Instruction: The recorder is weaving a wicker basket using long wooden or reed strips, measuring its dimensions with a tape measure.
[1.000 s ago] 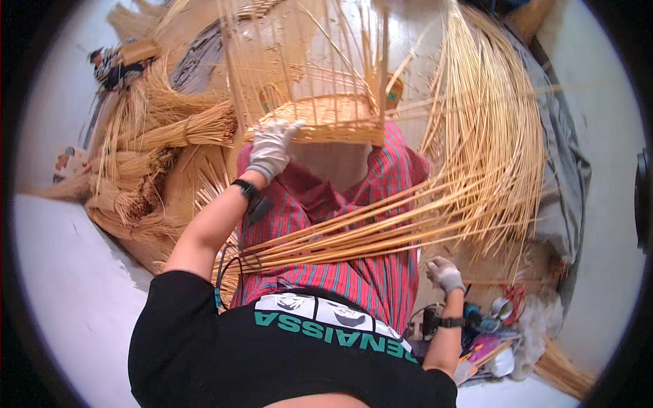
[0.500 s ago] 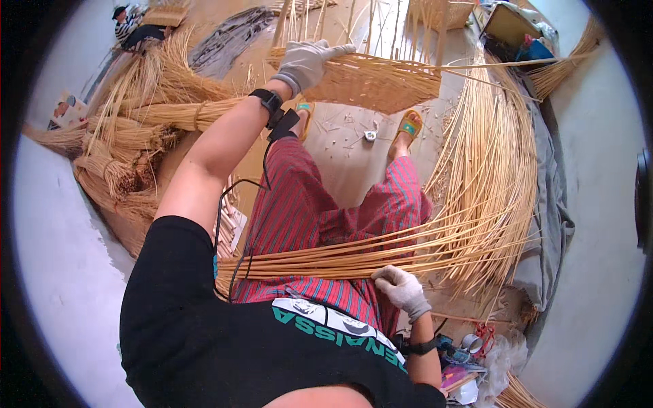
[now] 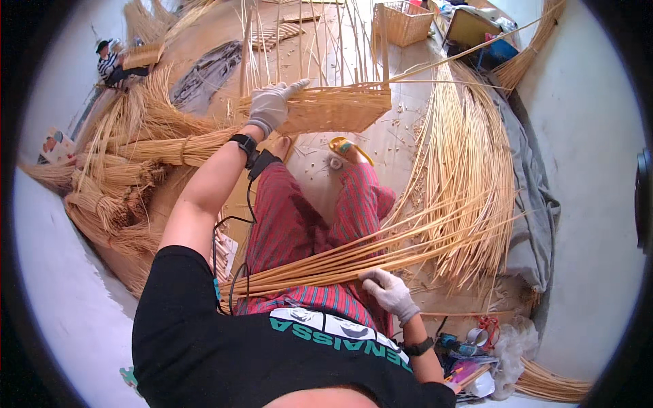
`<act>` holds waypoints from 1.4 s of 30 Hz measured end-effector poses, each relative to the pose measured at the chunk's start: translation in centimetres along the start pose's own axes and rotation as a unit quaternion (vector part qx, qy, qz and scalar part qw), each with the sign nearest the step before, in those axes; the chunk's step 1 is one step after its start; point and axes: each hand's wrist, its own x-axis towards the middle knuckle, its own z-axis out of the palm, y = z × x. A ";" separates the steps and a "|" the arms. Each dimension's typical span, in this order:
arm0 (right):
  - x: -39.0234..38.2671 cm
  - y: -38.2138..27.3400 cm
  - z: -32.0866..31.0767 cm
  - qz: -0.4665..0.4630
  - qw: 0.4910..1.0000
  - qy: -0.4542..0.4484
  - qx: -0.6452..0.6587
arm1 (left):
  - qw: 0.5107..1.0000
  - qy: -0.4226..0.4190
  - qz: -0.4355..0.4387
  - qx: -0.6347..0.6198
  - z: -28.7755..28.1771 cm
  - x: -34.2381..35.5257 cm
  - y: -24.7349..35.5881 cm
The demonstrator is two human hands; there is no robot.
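Observation:
My left hand [image 3: 271, 107], in a pale glove, grips the rim of a partly woven basket [image 3: 337, 114] held out above my feet; upright stakes and long loose strands rise from it. My right hand [image 3: 386, 292], also gloved, rests at the edge of long canes [image 3: 320, 265] that lie across my lap, its fingers curled; whether it holds one is hidden. My legs [image 3: 286, 217] in red striped trousers are spread beneath the canes, with a yellow sandal [image 3: 340, 144] showing just under the basket.
Cane bundles [image 3: 129, 173] pile at left, loose canes [image 3: 469, 170] at right. A seated person [image 3: 109, 64] is at upper left. A square wicker basket [image 3: 401, 24] and dark containers [image 3: 469, 37] stand behind. Tape and tools [image 3: 469, 343] lie at lower right; white walls [image 3: 585, 136] flank me.
My left hand has carried the basket up and away from my knees, tilting it so its underside shows. My right hand has risen from beside my hip to the canes on my lap.

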 end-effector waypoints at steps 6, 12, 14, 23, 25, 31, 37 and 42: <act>0.1 -9.9 -6.9 -0.100 0.971 -0.203 -0.072 | 1.000 0.008 0.001 -0.003 1.9 -1.1 0.5; 22.7 -14.3 -5.6 -0.162 0.927 -0.185 -0.284 | 1.000 -0.001 0.015 0.000 5.6 -3.8 1.9; 31.2 -13.0 -3.8 -0.139 0.875 -0.172 -0.430 | 0.995 0.043 0.026 -0.085 6.4 -5.4 1.9; 46.3 0.1 4.2 -0.124 0.871 -0.092 -0.466 | 0.994 0.009 0.036 -0.106 10.1 -8.3 0.4; 47.5 2.4 5.6 -0.132 0.873 -0.099 -0.460 | 0.988 -0.029 0.024 -0.147 10.3 -8.4 0.6; 47.3 5.5 7.2 -0.173 0.877 -0.116 -0.433 | 0.986 -0.079 0.030 -0.141 10.2 -8.6 1.3; 44.9 1.9 9.4 -0.289 0.849 -0.144 -0.418 | 0.992 -0.055 0.043 -0.102 10.9 -9.9 2.3; 37.2 -4.8 10.4 -0.209 0.925 -0.079 -0.308 | 0.980 -0.089 0.042 -0.172 9.1 -11.4 3.8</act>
